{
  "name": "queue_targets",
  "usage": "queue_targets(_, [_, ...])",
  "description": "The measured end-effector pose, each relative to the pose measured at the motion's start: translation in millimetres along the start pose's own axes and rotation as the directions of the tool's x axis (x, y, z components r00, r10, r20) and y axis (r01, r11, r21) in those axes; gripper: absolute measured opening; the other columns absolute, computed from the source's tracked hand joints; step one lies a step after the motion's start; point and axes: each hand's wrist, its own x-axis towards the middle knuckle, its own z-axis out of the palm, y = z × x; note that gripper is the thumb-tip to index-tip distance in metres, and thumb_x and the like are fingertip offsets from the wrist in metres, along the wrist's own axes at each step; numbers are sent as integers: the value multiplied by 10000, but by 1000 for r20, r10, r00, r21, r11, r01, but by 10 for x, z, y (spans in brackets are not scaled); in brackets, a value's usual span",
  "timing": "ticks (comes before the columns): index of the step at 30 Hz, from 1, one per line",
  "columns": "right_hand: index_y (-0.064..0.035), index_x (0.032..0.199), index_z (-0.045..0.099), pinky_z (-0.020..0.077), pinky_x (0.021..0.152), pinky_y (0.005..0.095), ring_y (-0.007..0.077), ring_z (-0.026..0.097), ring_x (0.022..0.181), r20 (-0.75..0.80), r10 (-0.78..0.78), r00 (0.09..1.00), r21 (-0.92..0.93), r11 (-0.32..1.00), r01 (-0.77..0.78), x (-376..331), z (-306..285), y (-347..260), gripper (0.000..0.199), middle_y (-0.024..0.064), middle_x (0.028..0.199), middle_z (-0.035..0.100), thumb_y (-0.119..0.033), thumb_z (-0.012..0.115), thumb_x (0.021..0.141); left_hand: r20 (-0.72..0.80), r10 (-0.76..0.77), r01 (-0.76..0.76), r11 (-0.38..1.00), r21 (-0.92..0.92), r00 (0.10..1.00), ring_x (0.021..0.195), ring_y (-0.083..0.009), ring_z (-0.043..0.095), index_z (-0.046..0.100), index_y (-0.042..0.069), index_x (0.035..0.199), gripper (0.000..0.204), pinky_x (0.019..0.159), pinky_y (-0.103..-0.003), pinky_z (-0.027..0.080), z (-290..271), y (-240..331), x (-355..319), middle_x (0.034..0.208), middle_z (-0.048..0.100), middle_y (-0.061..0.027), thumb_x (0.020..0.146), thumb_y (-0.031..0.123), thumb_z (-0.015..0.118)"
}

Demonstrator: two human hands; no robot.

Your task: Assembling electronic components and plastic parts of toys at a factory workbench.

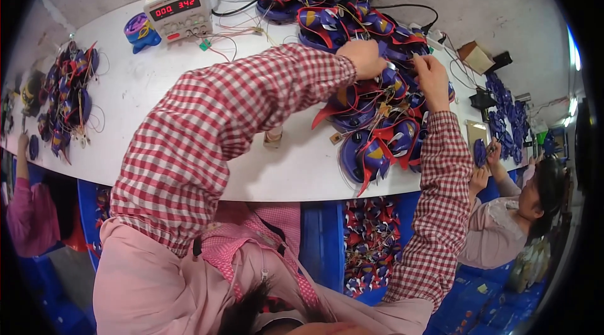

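Note:
Both arms, in red-and-white checked sleeves, reach over a long heap of purple, red and yellow plastic toy parts (402, 137) with loose thin wires. My left hand (363, 59) is closed at the upper middle of the heap, its fingertips hidden among the parts. A short way to its right, my right hand (432, 81) pinches with thumb and forefinger; whatever is between them is too small to tell. Between the hands lie purple shells with wires and small white pieces.
A white power supply (179, 5) with a lit red display stands at the back left, beside a blue tape holder (141, 33). Another heap of wired parts (68, 96) lies far left. Blue bins (327, 240) sit below the table edge. A co-worker (503, 222) works at right.

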Motion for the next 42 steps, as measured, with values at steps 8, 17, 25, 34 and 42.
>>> queue_targets(8, [9,913,639,462,560,275,115,593,620,80,-23,997,96,995,16,47,87,-66,344,68,706,643,-327,571,880,-273,188,-214,974,-68,944,755,-351,641,657,21,892,457,711,-411,504,-721,85,34,796,650,-202,753,439,536])
queue_targets(17, [-14,1071,605,483,629,279,128,597,761,279,32,960,298,947,-118,-85,110,-261,283,80,874,645,-170,579,837,-474,336,-456,875,-164,814,594,-232,554,605,-47,880,336,556,-339,462,-1801,567,-178,712,595,-128,814,276,541])
queue_targets(25, [-15,1278,478,446,825,260,162,550,977,337,-274,901,286,941,179,-87,283,-496,539,121,1132,562,-154,651,787,-535,215,-439,832,-338,817,533,-142,481,573,-25,860,288,485,-305,407,-2530,941,-742,645,537,-69,860,254,499])
queue_targets(34, [-15,1071,612,484,769,381,259,614,805,160,-473,866,118,880,459,22,1102,-1286,504,134,906,632,-383,694,736,-616,270,-520,811,-268,740,505,-127,462,557,1,851,258,445,-291,384,-2920,1036,-1000,623,514,-54,897,245,487])
queue_targets(42, [19,884,626,524,572,281,147,621,650,172,-116,978,564,826,-1,166,967,-1373,356,73,745,621,-336,634,858,-543,197,-361,908,-214,816,511,-111,466,561,9,848,242,430,-264,381,-3303,519,-1644,650,530,-49,897,239,504])
